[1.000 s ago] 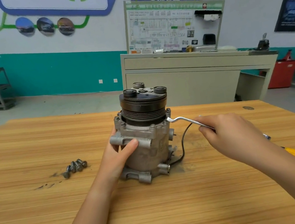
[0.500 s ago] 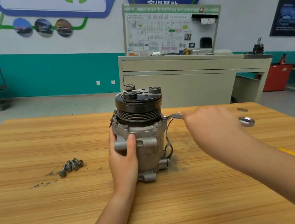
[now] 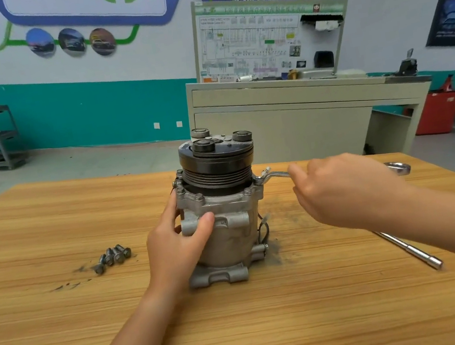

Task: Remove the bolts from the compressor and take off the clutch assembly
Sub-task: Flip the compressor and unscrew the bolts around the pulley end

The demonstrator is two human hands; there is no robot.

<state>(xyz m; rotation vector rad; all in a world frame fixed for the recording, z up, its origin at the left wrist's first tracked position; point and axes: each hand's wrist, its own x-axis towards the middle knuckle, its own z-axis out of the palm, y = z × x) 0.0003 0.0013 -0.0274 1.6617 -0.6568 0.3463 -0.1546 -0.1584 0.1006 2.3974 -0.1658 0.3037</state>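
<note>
Loose bolts (image 3: 112, 256) sat parked aside on the worktop (image 3: 49, 232). The left hand (image 3: 177, 241) had its grip round the compressor (image 3: 223, 227), upright mid-worktop, presumably to stop it twisting. The right hand (image 3: 343, 189) had its grip closed on the wrench (image 3: 275, 175), hooked on a flange bolt (image 3: 259, 179).

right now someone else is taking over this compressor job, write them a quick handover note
The left hand grips the compressor, which stands upright on the table. The right hand holds a wrench, with its head at the compressor's right rim.
Done: four bolts lie loose on the table, left of the compressor.
Left: more bolt heads show on the rim, and the clutch assembly is on top, not yet off.
A metal bar tool lies on the table under the right forearm.
</note>
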